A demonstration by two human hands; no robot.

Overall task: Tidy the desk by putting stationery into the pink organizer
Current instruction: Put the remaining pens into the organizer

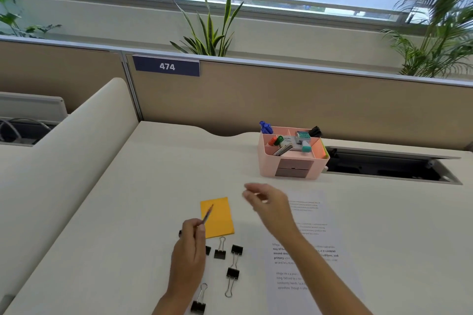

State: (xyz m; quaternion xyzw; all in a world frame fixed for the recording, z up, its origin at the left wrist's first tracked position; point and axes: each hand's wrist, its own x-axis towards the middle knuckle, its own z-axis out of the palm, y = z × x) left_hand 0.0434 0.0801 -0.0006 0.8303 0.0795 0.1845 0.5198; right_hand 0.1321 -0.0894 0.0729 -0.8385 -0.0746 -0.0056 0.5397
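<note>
The pink organizer (266, 161) stands at the back of the desk, holding blue markers, a green and an orange marker, cards and sticky notes. My left hand (190, 245) grips a thin pen (208, 213), its tip slanting up over an orange sticky-note pad (220, 222) lying flat on the desk. My right hand (268, 202) hovers blurred above the desk between the pad and the organizer, fingers apart, holding nothing. Several black binder clips (233, 272) lie scattered below the pad, near my left wrist.
A printed sheet of paper (314, 286) lies under my right forearm. An open cable tray slot (384, 166) sits right of the organizer. A beige partition (307, 105) with a "474" sign closes the back; a curved divider (76, 140) borders the left.
</note>
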